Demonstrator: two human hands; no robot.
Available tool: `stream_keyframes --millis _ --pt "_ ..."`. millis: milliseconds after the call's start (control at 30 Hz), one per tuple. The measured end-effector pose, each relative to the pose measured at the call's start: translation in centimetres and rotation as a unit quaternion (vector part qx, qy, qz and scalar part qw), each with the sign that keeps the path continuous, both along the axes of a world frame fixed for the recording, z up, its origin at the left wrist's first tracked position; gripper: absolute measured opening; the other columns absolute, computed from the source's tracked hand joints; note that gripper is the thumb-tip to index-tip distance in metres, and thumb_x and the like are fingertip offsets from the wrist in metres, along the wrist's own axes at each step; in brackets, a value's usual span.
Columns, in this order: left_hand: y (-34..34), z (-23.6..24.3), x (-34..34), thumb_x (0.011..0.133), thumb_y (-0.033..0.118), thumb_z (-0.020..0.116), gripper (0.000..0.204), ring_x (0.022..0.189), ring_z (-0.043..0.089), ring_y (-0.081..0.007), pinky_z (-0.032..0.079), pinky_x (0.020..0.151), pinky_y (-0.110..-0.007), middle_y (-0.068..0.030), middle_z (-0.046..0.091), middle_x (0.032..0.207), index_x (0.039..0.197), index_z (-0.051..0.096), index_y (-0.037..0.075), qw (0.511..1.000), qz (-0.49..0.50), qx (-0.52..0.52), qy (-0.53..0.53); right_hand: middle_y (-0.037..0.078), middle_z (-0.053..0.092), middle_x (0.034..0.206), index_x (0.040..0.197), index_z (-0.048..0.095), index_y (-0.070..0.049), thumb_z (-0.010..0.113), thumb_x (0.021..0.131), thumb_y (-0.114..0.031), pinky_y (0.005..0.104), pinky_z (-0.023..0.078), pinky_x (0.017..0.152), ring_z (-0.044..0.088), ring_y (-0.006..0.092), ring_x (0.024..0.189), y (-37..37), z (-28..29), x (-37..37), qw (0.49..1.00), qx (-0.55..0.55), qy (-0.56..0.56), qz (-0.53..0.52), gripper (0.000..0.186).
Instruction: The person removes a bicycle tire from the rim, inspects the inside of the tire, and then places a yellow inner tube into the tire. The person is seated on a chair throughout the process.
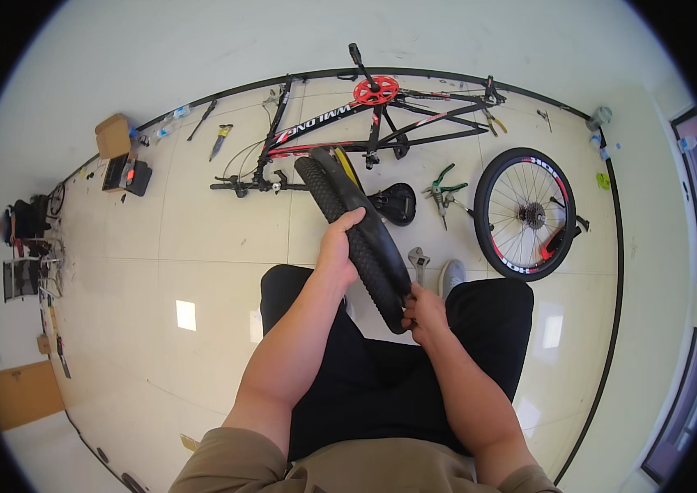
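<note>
I hold a knobbly black tyre (377,287) upright between my hands above my lap, with smooth black rubber along it and a yellow strip inside its upper end. My left hand (338,251) is closed around its middle, thumb over the smooth part. Lower down, the fingers of my right hand (424,312) grip its bottom end; part of them is hidden. An adjustable wrench (418,259) lies on the floor just beyond my right hand, near my shoe (451,275). A black saddle (397,201) lies behind the tyre.
A black-and-red bicycle frame (324,123) lies ahead. A wheel (488,197) with cassette is at right, green-handled pliers (439,189) beside it. An open toolbox (139,177), cardboard box (110,135) and screwdrivers lie left. A person (24,218) is at far left among bicycle parts. Walls border the floor.
</note>
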State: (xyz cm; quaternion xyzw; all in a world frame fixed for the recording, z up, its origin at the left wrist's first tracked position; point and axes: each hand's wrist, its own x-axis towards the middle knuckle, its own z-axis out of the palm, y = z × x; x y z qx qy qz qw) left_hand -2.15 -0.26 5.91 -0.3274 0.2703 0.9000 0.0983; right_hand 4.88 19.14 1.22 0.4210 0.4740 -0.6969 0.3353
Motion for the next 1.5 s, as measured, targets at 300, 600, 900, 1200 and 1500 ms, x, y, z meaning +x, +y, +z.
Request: stream_keyframes --millis 300,600,900,1200,1500 --pt "1.0 0.3 0.4 0.088 0.020 0.070 0.025 0.087 0.068 -0.0288 0.057 0.084 -0.047 -0.0124 0.071 0.096 0.104 0.067 0.002 1.000 0.004 0.007 0.017 -0.003 0.040 0.063 0.087 0.052 -0.009 0.057 0.103 -0.030 0.0300 0.031 0.046 0.037 0.0101 0.048 0.6 0.8 -0.1 0.997 0.044 0.033 -0.058 0.026" --pt "1.8 -1.5 0.7 0.087 0.016 0.070 0.020 0.085 0.069 -0.0275 0.057 0.082 -0.043 -0.0108 0.072 0.094 0.102 0.069 0.003 0.998 -0.038 -0.033 0.032 0.004 0.057 0.070 0.084 0.064 0.000 0.062 0.100 -0.027 0.0300 0.040 0.052 0.051 0.0110 0.056 0.8 -1.4 -0.9 0.893 0.275 0.349 -0.069 0.031" --pt "1.2 -3.7 0.3 0.086 0.017 0.069 0.023 0.089 0.071 -0.0288 0.056 0.088 -0.043 -0.0132 0.074 0.099 0.103 0.070 0.002 0.989 -0.082 -0.120 -0.007 0.001 0.051 0.069 0.098 0.067 -0.003 0.063 0.096 -0.026 0.0313 0.042 0.050 0.048 0.0129 0.053 1.2 1.1 -4.1 0.985 0.079 0.153 -0.022 0.024" --pt "1.2 -2.6 0.5 0.087 0.008 0.070 0.025 0.094 0.071 -0.0317 0.058 0.089 -0.045 -0.0160 0.072 0.106 0.109 0.068 -0.005 0.972 -0.067 -0.224 -0.010 0.000 0.048 0.063 0.095 0.065 -0.001 0.057 0.101 -0.034 0.0290 0.035 0.044 0.040 0.0102 0.044 1.0 2.0 -2.9 0.983 0.067 0.135 -0.104 0.034" --pt "1.2 -3.5 0.3 0.082 0.007 0.075 0.025 0.082 0.072 -0.0273 0.059 0.078 -0.039 -0.0137 0.074 0.096 0.103 0.070 -0.005 0.954 -0.043 -0.295 -0.003 0.000 0.052 0.061 0.090 0.069 0.000 0.058 0.103 -0.037 0.0281 0.035 0.043 0.045 0.0103 0.046 8.3 9.1 -6.6 0.895 0.176 0.358 -0.199 0.041"
